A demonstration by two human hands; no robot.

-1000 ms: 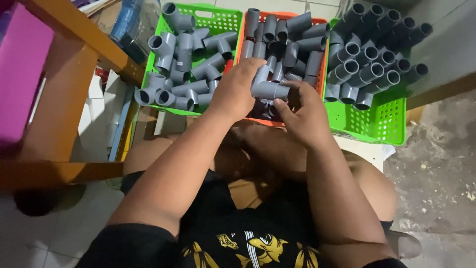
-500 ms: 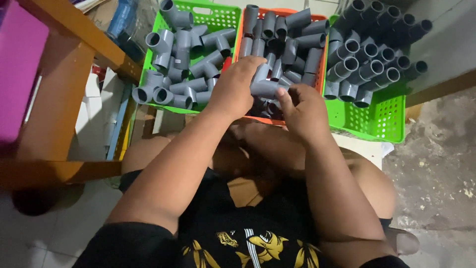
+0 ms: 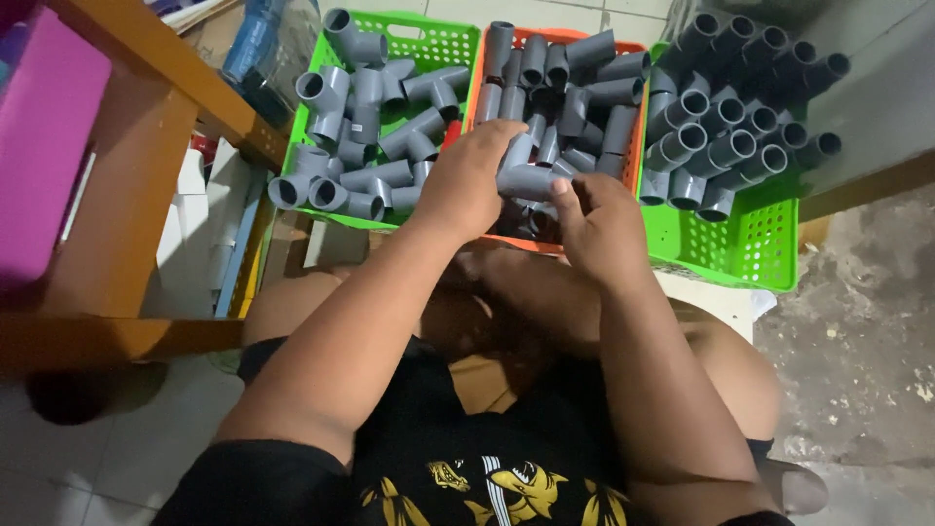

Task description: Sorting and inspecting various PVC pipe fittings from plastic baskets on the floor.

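Since a second ago the two hands have barely shifted: both remain over the near edge of the orange basket [image 3: 638,58], and the grey pipe fitting [image 3: 526,181] between them has kept its place, lying roughly level.

The left hand [image 3: 466,185] curls over the left end of the fitting, its fingers [image 3: 502,131] bent down and closed around it, knuckles up. The right hand [image 3: 599,229] meets the fitting from the other side; its fingers [image 3: 575,190] are narrowly closed on the right end, thumb towards the person. How tightly either hand presses cannot be told.

The fitting sits just above the orange basket's near rim, over a heap of short grey pipe pieces [image 3: 560,68] that fill that basket. Just to the left, touching it, stands a green basket [image 3: 438,34] piled with grey tee and elbow fittings [image 3: 355,117]. To the right a second green basket [image 3: 740,253] holds grey tubes [image 3: 726,117] stacked with open ends facing out.

A wooden frame [image 3: 146,107] rises at the left, with a pink panel [image 3: 44,146] beside it. The person's knees lie under the forearms, close below the baskets.
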